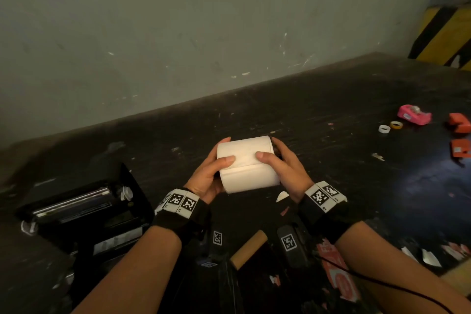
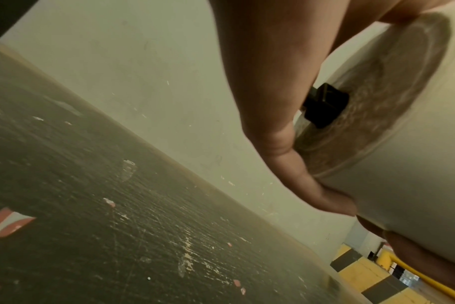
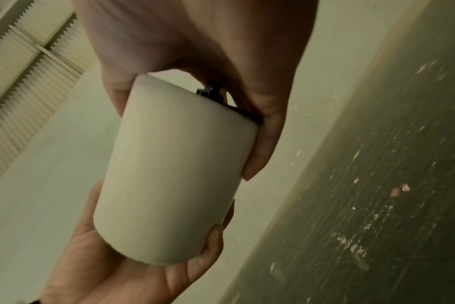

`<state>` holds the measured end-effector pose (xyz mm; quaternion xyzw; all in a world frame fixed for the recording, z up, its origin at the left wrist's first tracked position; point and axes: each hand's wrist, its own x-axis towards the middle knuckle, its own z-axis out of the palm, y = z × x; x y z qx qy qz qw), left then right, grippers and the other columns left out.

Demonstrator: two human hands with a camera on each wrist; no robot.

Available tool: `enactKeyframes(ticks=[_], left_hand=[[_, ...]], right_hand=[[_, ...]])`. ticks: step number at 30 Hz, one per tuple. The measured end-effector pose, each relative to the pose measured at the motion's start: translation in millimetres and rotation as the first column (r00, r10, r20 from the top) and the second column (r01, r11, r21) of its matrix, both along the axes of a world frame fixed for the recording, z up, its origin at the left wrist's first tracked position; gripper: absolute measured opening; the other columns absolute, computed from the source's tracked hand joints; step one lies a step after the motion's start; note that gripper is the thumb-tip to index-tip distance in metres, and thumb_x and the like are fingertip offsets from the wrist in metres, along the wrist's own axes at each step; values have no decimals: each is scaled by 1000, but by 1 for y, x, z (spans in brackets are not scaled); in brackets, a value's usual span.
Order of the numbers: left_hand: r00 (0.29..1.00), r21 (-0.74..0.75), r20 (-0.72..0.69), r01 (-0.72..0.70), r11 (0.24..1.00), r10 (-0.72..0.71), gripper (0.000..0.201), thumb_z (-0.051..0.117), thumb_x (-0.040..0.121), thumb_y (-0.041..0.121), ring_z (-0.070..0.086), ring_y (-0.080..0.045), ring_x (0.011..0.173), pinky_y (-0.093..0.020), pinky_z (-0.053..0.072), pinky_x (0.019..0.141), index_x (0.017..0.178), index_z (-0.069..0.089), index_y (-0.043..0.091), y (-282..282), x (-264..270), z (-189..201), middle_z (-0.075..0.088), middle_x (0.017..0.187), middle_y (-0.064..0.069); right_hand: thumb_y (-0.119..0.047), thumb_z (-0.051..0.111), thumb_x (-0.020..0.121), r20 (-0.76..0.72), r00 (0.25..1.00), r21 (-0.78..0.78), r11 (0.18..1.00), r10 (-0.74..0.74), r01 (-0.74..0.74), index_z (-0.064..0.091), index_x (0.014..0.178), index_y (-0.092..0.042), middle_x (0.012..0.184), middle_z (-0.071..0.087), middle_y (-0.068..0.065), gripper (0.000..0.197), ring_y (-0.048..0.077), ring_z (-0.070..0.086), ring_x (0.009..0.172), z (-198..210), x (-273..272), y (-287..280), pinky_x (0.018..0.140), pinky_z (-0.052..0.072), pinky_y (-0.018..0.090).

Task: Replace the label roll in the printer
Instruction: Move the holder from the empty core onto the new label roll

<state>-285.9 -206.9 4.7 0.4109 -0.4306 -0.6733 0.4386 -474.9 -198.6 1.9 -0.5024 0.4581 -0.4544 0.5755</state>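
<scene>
Over the middle of the dark table point(image 1: 331, 109) I hold a full white label roll point(image 1: 247, 163) lying sideways. My left hand point(image 1: 209, 173) grips its left end and my right hand point(image 1: 283, 163) grips its right end, both thumbs on top near the loose paper edge. A black spindle end point(image 2: 325, 107) sticks out of the roll's point(image 2: 403, 144) left face beside my left fingers point(image 2: 281, 102). The spindle's other end point(image 3: 213, 92) shows at the right face of the roll point(image 3: 174, 174), under my right hand point(image 3: 221, 51). The black printer point(image 1: 84, 209) stands open at my lower left.
A bare cardboard core point(image 1: 249, 248) lies near the front edge between my forearms, among black marker-tagged devices point(image 1: 289, 242). At the far right sit a pink tape dispenser point(image 1: 414, 115), small tape rings point(image 1: 396, 125) and orange items point(image 1: 460, 122). A yellow-black striped block point(image 1: 443, 33) stands by the wall.
</scene>
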Motion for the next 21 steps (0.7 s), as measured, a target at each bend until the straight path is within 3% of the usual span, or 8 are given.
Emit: enactKeyframes(ticks=[4,7,9,10,12,15,17,21], left_hand=[[999,19,30,-16,1000,16,60,63,72,28,52,-33,119,-53,51,86,128,42,40,1,3,-8,51,129,-5],[995,26,92,-33,999,31,63,64,73,47,50,-30,123,-57,47,93,131,43,38,-1,10,-20,49,134,-4],[973,91,175,-167,982,149,68,62,77,55,48,-29,124,-55,44,98,138,38,36,-2,19,-35,44,141,-5],[940,127,248,-271,954,234,69,63,80,49,49,-30,124,-52,44,99,141,34,33,-3,24,-46,43,143,-7],[810,118,510,-399,909,289,76,70,80,33,51,-31,122,-48,46,100,143,30,25,-4,35,-70,47,140,-10],[414,70,909,-259,963,45,85,77,73,24,46,-30,128,-45,41,106,144,30,18,-2,41,-99,53,136,-10],[215,98,975,-158,983,-62,79,75,76,21,43,-30,131,-38,40,108,142,34,13,3,38,-112,47,140,-12],[44,153,988,-87,984,-149,59,73,77,24,51,-29,123,-33,46,99,129,49,9,12,31,-137,51,134,-15]], right_hand=[[-32,66,80,40,999,24,1000,-13,12,39,138,-30,125,57,2,64,22,61,105,-8,2,-1,85,55,42],[-33,65,80,68,997,90,995,-39,33,44,135,-28,123,60,5,60,24,63,104,-15,-1,-4,84,55,44],[-37,68,77,83,994,130,990,-74,63,43,137,-27,124,60,8,66,26,63,105,-20,-7,-6,84,55,46],[-38,69,75,88,992,141,987,-91,78,42,137,-27,125,60,8,68,26,64,105,-21,-10,-7,81,56,45],[-35,67,77,107,988,155,984,-109,92,42,137,-26,125,60,9,66,26,64,103,-22,-18,-7,73,56,41],[-32,63,81,145,980,184,977,-133,105,43,136,-25,122,60,8,59,26,63,102,-23,-28,-5,66,54,36],[-33,62,82,148,979,195,974,-142,112,44,135,-26,121,61,9,57,27,63,102,-25,-34,-3,64,52,36],[-35,63,80,138,979,197,973,-147,118,46,132,-27,121,61,9,55,29,62,105,-26,-41,0,67,54,38]])
